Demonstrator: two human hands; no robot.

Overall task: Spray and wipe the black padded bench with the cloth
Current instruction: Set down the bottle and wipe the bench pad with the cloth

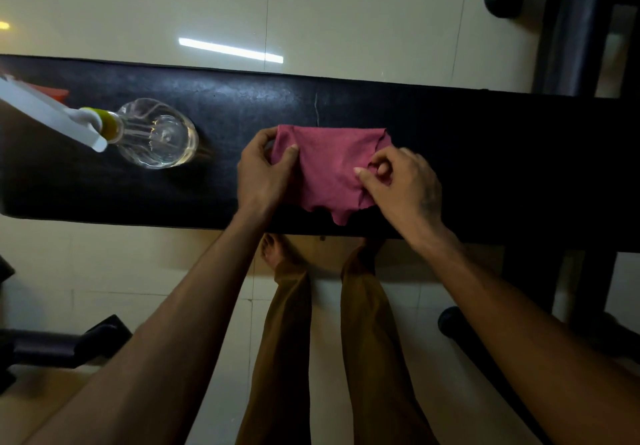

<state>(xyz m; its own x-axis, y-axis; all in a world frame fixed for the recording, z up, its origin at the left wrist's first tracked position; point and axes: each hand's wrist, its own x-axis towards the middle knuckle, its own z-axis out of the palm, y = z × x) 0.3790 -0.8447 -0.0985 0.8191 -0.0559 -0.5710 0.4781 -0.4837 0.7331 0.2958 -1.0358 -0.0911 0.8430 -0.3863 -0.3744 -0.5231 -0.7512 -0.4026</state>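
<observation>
Both hands pinched the dark-pink cloth point(329, 170) flat on the black padded bench point(485, 153); the left hand point(265, 170) gripped its left edge between thumb and fingers; the right hand point(401, 184) nipped its right edge; left of the cloth, well apart, stood a clear spray bottle point(156, 134) with white trigger head; no label or writing was readable; cream floor tiles point(207, 11) lay beyond.
</observation>
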